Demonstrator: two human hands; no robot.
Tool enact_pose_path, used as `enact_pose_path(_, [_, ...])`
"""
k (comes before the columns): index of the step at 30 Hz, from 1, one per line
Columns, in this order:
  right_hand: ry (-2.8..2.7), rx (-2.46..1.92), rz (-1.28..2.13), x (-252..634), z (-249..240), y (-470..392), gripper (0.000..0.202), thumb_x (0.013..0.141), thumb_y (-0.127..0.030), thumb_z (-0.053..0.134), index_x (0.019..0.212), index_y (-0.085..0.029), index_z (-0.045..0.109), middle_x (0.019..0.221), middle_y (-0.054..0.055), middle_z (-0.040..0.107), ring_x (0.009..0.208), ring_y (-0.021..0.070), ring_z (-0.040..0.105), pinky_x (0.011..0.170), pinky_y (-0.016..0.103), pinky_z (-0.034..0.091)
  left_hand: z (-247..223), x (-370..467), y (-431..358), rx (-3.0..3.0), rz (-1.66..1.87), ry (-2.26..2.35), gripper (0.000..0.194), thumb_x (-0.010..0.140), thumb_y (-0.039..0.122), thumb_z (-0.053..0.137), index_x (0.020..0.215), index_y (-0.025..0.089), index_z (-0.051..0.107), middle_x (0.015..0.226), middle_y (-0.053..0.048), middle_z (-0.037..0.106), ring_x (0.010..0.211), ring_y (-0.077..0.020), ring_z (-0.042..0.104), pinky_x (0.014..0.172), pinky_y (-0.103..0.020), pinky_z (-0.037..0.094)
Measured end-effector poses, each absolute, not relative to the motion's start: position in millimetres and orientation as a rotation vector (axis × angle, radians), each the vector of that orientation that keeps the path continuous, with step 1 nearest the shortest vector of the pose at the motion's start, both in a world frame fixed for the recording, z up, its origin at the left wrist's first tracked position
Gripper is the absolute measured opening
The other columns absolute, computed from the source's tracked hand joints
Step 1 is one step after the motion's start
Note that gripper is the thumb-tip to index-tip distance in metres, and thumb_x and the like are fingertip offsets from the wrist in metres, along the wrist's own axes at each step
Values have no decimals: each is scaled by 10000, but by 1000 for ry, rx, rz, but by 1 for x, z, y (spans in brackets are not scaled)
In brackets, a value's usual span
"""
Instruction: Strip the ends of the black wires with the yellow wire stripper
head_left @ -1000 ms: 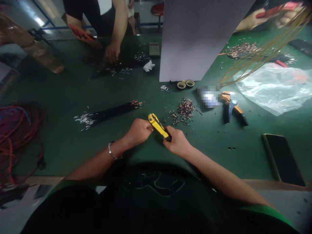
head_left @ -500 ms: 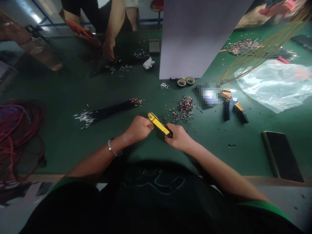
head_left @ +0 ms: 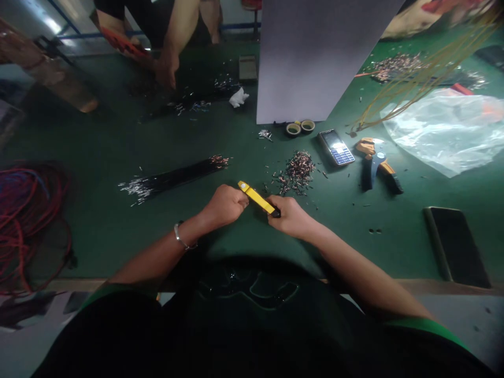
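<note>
In the middle, my right hand is wrapped round the black grip end of yellow crimping pliers, seen edge-on. The tool slants up and left, its round pivot towards my left hand. My left hand is closed in a pinch right beside the head of the tool; what its fingers hold is hidden. Beyond the left hand lies a bundle of black wires, silvery at the left end and coppery at the right. A pile of small coppery and dark pieces lies beyond the right hand.
Right: a keypad phone, orange-and-blue pliers, a plastic bag and a smartphone. Left: coiled red wires. Behind: two tape rolls and an upright grey panel. Other people's hands work across the table.
My hands and the pliers stay almost in place. Across the table, a co-worker's hand has moved slightly left. The view has shifted a little.
</note>
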State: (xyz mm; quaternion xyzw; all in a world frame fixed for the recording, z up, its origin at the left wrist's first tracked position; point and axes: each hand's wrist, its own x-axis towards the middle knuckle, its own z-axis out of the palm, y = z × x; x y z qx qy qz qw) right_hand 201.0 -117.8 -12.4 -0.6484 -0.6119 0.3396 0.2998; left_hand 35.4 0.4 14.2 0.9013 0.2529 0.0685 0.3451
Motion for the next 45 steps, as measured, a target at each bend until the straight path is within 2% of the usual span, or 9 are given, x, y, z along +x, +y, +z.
enact_pose_path(10, [-1631, -1695, 964, 205, -11, -117, 90, 628, -109, 493, 695, -168, 505, 584, -50, 454, 539, 96, 407, 510, 220, 290, 17, 35, 1, 2373, 134, 631, 263, 668, 133, 460, 409, 151, 420, 402, 44, 300, 416, -64, 263, 440, -225, 211])
enact_pose_path(15, [-1573, -1723, 969, 214, -13, -116, 106, 618, -109, 507, 708, -156, 538, 579, -45, 463, 525, 93, 415, 489, 219, 296, 21, 31, 9, 2305, 179, 712, 167, 655, 139, 503, 539, 140, 624, 456, 18, 520, 457, -79, 432, 466, -205, 294])
enact_pose_path(18, [-1420, -1671, 1147, 218, -13, -116, 156, 623, -129, 505, 768, -154, 557, 560, -49, 478, 448, 86, 429, 438, 218, 309, 25, 28, 12, 2165, 202, 791, 133, 664, 172, 557, 584, 134, 657, 488, 11, 575, 473, -81, 470, 467, -197, 321])
enact_pose_path(22, [-1162, -1552, 1356, 220, -12, -116, 208, 624, -159, 522, 831, -151, 535, 565, -54, 488, 374, 80, 434, 383, 228, 341, 30, 30, 10, 1871, 292, 953, 80, 649, 155, 605, 583, 132, 645, 441, 28, 540, 405, -59, 421, 427, -202, 298])
enact_pose_path(25, [-1060, -1420, 1426, 220, -11, -116, 259, 610, -148, 539, 869, -141, 530, 613, -42, 514, 404, 79, 452, 402, 236, 365, 31, 32, 8, 1602, 280, 992, 81, 651, 130, 623, 570, 138, 617, 354, 62, 438, 327, -38, 328, 380, -206, 240])
enact_pose_path(30, [-1010, -1348, 1449, 217, -10, -117, 289, 636, -176, 604, 917, -144, 547, 671, -28, 536, 461, 79, 461, 443, 239, 367, 33, 31, 7, 1309, 258, 977, 98, 660, 125, 666, 589, 139, 601, 324, 73, 399, 294, -20, 280, 345, -188, 167])
enact_pose_path(39, [-1165, -1618, 1111, 211, -4, -120, 346, 720, -409, 622, 966, -168, 592, 748, 15, 602, 642, 161, 549, 569, 286, 428, 53, 24, 0, 1253, 337, 894, 107, 664, 171, 691, 582, 162, 624, 332, 74, 387, 295, -14, 269, 332, -195, 163])
enact_pose_path(42, [-1366, -1842, 878, 202, -3, -122, 379, 700, -431, 647, 982, -178, 614, 823, 48, 663, 741, 205, 609, 640, 309, 446, 56, 24, -6, 1323, 395, 910, 120, 664, 187, 679, 570, 166, 606, 334, 73, 402, 296, -16, 284, 331, -188, 172])
enact_pose_path(45, [-1580, -1989, 717, 191, -5, -125, 379, 693, -416, 664, 998, -193, 637, 793, 46, 692, 673, 203, 632, 626, 308, 446, 56, 25, -11, 1429, 404, 924, 125, 675, 176, 637, 558, 154, 595, 327, 73, 401, 300, -21, 287, 335, -183, 179])
